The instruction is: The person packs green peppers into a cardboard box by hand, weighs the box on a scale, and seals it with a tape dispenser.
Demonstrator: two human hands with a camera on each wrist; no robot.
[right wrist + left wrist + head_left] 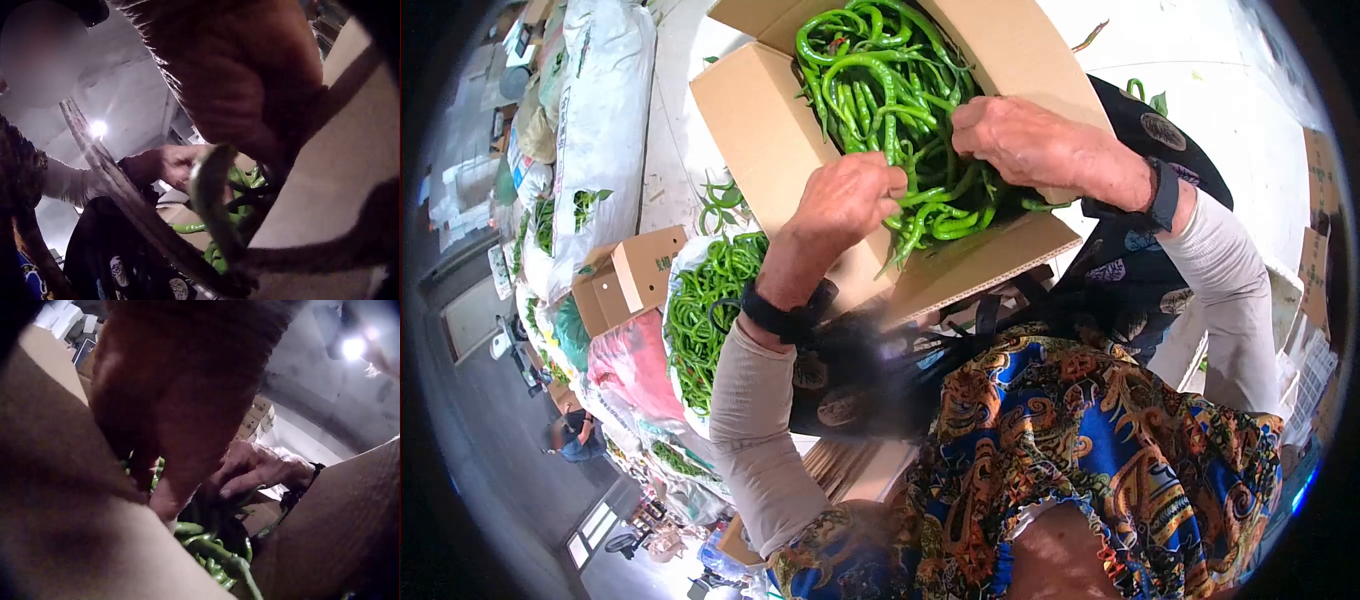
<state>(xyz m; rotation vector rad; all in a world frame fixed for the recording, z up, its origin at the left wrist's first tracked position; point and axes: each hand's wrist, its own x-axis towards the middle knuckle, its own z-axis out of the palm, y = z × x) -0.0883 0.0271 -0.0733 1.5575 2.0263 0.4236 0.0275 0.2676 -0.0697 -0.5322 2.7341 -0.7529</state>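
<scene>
Long green chili peppers (pixel 870 95) fill an open cardboard box (pixel 745 130) in front of the person. At the box's near left, the left hand (pixel 845 200) has its fingers curled down into the peppers, thumb and fingertips around some of them. Opposite it, the right hand (pixel 1030 140) reaches in over the right wall with bent fingers among the peppers. The left wrist view shows curved peppers (pixel 215 553) below both hands. A single pepper (pixel 212 194) stands up close to the camera in the right wrist view. Fingertips of both hands are partly hidden.
Left of the box stands a sack heaped with more green peppers (pixel 715 300). A smaller cardboard box (pixel 630 280) and a long white sack (pixel 600 140) lie farther left. Loose peppers (pixel 722 200) are on the floor beside the box. Another person (pixel 580 435) is far back left.
</scene>
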